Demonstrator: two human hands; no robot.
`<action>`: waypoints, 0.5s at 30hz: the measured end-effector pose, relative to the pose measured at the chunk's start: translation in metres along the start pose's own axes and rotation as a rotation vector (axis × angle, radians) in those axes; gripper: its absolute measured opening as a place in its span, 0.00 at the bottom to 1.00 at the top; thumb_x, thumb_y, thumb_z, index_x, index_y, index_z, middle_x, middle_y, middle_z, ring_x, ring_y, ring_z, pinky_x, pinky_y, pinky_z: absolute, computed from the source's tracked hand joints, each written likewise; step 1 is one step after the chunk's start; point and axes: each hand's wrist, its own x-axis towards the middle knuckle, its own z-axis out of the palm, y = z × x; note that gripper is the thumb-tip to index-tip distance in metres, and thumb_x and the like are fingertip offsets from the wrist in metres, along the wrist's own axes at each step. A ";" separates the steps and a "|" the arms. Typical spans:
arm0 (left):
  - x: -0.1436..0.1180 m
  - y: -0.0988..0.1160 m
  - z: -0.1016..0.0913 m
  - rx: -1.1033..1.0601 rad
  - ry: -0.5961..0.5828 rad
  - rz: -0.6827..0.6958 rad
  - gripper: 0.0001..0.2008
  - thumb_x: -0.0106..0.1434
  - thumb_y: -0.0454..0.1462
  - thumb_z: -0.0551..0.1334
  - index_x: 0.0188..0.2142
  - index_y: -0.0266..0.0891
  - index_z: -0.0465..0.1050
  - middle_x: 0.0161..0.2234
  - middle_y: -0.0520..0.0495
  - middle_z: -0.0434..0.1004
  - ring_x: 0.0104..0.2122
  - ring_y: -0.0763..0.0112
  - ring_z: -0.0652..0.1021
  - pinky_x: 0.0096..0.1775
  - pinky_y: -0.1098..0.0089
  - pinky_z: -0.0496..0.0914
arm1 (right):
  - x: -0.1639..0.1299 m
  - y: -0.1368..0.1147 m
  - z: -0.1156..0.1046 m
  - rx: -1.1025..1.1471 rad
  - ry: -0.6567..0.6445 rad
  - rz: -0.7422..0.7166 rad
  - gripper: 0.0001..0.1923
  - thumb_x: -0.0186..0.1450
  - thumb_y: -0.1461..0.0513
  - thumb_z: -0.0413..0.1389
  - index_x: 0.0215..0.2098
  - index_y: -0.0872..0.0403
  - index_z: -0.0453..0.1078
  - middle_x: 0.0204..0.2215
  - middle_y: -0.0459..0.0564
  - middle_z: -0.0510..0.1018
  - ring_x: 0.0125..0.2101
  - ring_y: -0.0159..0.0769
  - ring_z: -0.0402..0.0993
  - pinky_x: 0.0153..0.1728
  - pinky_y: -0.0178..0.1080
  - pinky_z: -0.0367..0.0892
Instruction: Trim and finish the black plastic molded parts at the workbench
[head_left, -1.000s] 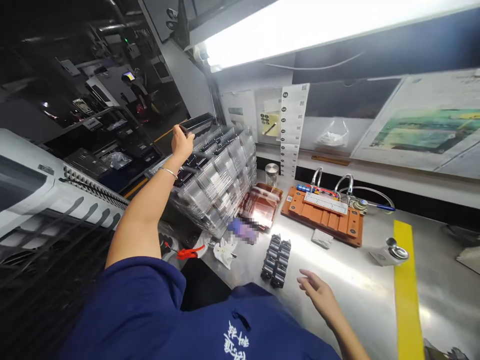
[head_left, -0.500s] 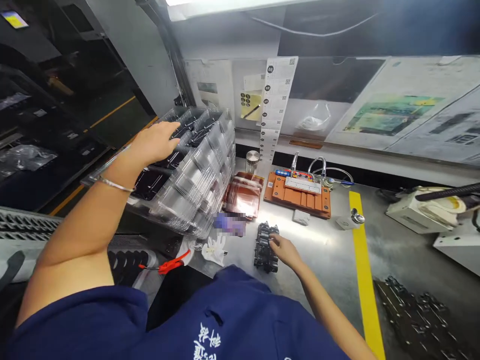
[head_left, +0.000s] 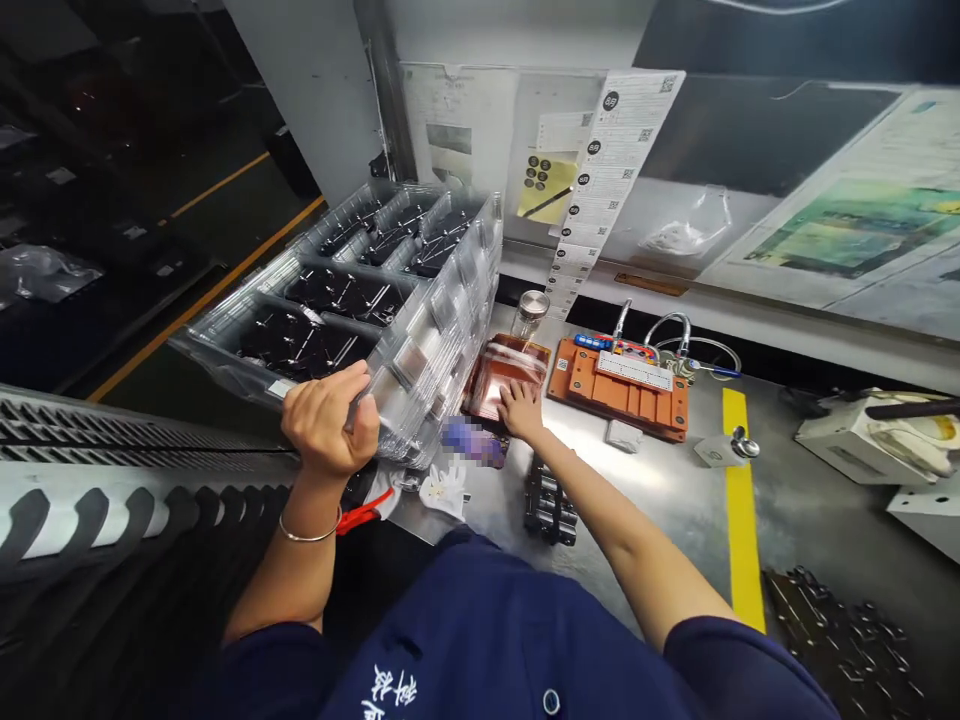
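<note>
**A leaning stack gripped at one corner**

On the left, the tall stack of clear plastic compartment trays [head_left: 390, 290] sits tilted, its far end higher than the near end, and part of it overhangs the left edge of the steel tabletop [head_left: 810, 500]. The left hand [head_left: 330, 418] is curled tight around the stack's near corner, fingers wrapped over the rim. To my eye that is the weak point: one corner grip on thin, slippery plastic, with the dark small parts lying loose in the top tray's pockets. If the grip slackens or the stack is tugged, the trays could slide apart or tip toward the floor gap on the left, spilling the parts.

Just below the stack lie a red-handled tool [head_left: 360, 515] and a crumpled white glove [head_left: 444, 490]; a sliding tray could catch on either.

Further right, the right hand [head_left: 519, 408] is flat, fingers spread, pressing on the copper-coloured shiny tray [head_left: 504, 372] that touches the stack's base. Any shove there may nudge the stack's footing. The forearm passes over a block of small black components [head_left: 549, 500] and could brush them. The orange fixture board [head_left: 616, 388] stands clear of both hands.
</note>
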 end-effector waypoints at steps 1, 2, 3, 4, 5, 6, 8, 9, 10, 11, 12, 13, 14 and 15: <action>0.000 0.000 0.002 0.005 0.017 0.005 0.10 0.61 0.39 0.55 0.36 0.40 0.74 0.36 0.43 0.81 0.34 0.62 0.80 0.38 0.62 0.68 | 0.009 0.000 0.001 -0.021 0.005 0.031 0.28 0.70 0.55 0.40 0.66 0.55 0.53 0.68 0.58 0.49 0.65 0.55 0.42 0.59 0.59 0.44; -0.001 0.000 0.002 0.001 0.021 0.011 0.10 0.61 0.38 0.55 0.37 0.40 0.74 0.36 0.43 0.81 0.34 0.62 0.80 0.38 0.62 0.68 | 0.016 0.000 0.002 -0.039 0.008 0.057 0.28 0.71 0.55 0.39 0.66 0.56 0.52 0.68 0.59 0.48 0.65 0.56 0.42 0.59 0.60 0.45; -0.004 0.001 0.001 -0.001 0.037 0.007 0.10 0.61 0.38 0.55 0.37 0.40 0.73 0.37 0.43 0.81 0.35 0.62 0.79 0.39 0.62 0.68 | 0.021 0.000 0.003 -0.053 0.007 0.074 0.28 0.71 0.55 0.38 0.66 0.56 0.51 0.67 0.60 0.48 0.65 0.57 0.42 0.59 0.61 0.45; -0.009 0.002 -0.002 0.005 0.074 -0.015 0.09 0.60 0.37 0.57 0.38 0.39 0.73 0.38 0.42 0.81 0.35 0.62 0.79 0.40 0.61 0.68 | 0.026 0.000 0.005 -0.064 0.002 0.081 0.28 0.71 0.54 0.38 0.66 0.56 0.51 0.67 0.60 0.48 0.65 0.57 0.43 0.59 0.61 0.45; -0.017 0.006 -0.005 0.004 0.112 -0.035 0.09 0.59 0.37 0.58 0.39 0.39 0.72 0.39 0.42 0.80 0.36 0.61 0.79 0.40 0.60 0.68 | 0.029 0.000 0.006 -0.073 -0.004 0.082 0.28 0.71 0.54 0.38 0.66 0.55 0.51 0.67 0.60 0.49 0.65 0.56 0.43 0.59 0.61 0.45; -0.030 0.013 -0.008 -0.028 0.151 -0.040 0.09 0.58 0.37 0.60 0.39 0.39 0.72 0.38 0.42 0.80 0.36 0.62 0.78 0.40 0.60 0.69 | 0.030 0.000 0.008 -0.080 -0.012 0.080 0.28 0.71 0.54 0.39 0.66 0.54 0.52 0.68 0.59 0.48 0.65 0.54 0.43 0.59 0.60 0.45; -0.063 0.037 -0.004 -0.222 0.133 -0.028 0.09 0.55 0.36 0.64 0.37 0.41 0.71 0.36 0.45 0.79 0.34 0.64 0.78 0.38 0.62 0.71 | 0.031 0.001 0.010 -0.090 -0.026 0.076 0.28 0.71 0.53 0.38 0.66 0.52 0.51 0.68 0.56 0.47 0.66 0.52 0.41 0.59 0.60 0.45; -0.082 0.053 0.003 -0.434 0.094 -0.009 0.07 0.54 0.37 0.65 0.34 0.42 0.71 0.32 0.48 0.78 0.31 0.66 0.77 0.35 0.64 0.71 | 0.031 0.001 0.011 -0.094 -0.031 0.078 0.28 0.71 0.52 0.38 0.66 0.52 0.51 0.68 0.55 0.45 0.66 0.50 0.40 0.59 0.59 0.46; -0.100 0.070 0.016 -0.657 -0.050 -0.091 0.07 0.53 0.37 0.66 0.34 0.43 0.72 0.30 0.50 0.78 0.30 0.67 0.77 0.35 0.65 0.72 | 0.031 0.002 0.011 -0.097 -0.037 0.081 0.28 0.71 0.52 0.37 0.67 0.51 0.50 0.69 0.55 0.44 0.66 0.50 0.39 0.60 0.59 0.46; -0.118 0.087 0.034 -0.853 -0.175 -0.333 0.06 0.53 0.35 0.66 0.33 0.42 0.72 0.29 0.50 0.78 0.29 0.68 0.77 0.34 0.66 0.72 | 0.031 0.002 0.011 -0.100 -0.043 0.083 0.28 0.71 0.52 0.37 0.67 0.51 0.49 0.69 0.54 0.44 0.67 0.49 0.39 0.60 0.59 0.46; -0.133 0.102 0.055 -1.029 -0.299 -0.708 0.05 0.53 0.34 0.66 0.31 0.40 0.72 0.28 0.49 0.77 0.29 0.69 0.77 0.33 0.67 0.72 | 0.032 0.003 0.011 -0.103 -0.049 0.084 0.28 0.71 0.52 0.37 0.67 0.51 0.48 0.69 0.54 0.43 0.67 0.49 0.39 0.60 0.59 0.46; -0.145 0.114 0.080 -1.175 -0.379 -1.184 0.06 0.52 0.32 0.67 0.30 0.38 0.72 0.26 0.49 0.76 0.26 0.72 0.76 0.31 0.70 0.72 | 0.032 0.003 0.011 -0.106 -0.057 0.084 0.28 0.71 0.52 0.37 0.67 0.51 0.48 0.69 0.54 0.43 0.67 0.48 0.39 0.60 0.59 0.47; -0.154 0.121 0.105 -1.234 -0.348 -1.694 0.07 0.50 0.30 0.67 0.29 0.37 0.71 0.23 0.51 0.74 0.22 0.74 0.73 0.27 0.72 0.70 | 0.033 0.004 0.011 -0.108 -0.065 0.083 0.28 0.71 0.53 0.38 0.67 0.50 0.48 0.69 0.54 0.43 0.67 0.49 0.39 0.60 0.59 0.47; -0.160 0.124 0.130 -1.223 -0.316 -1.845 0.06 0.53 0.31 0.65 0.31 0.37 0.69 0.23 0.52 0.72 0.19 0.76 0.71 0.24 0.74 0.68 | 0.034 0.005 0.010 -0.109 -0.072 0.080 0.28 0.71 0.53 0.38 0.67 0.50 0.48 0.69 0.54 0.43 0.67 0.49 0.39 0.60 0.59 0.47</action>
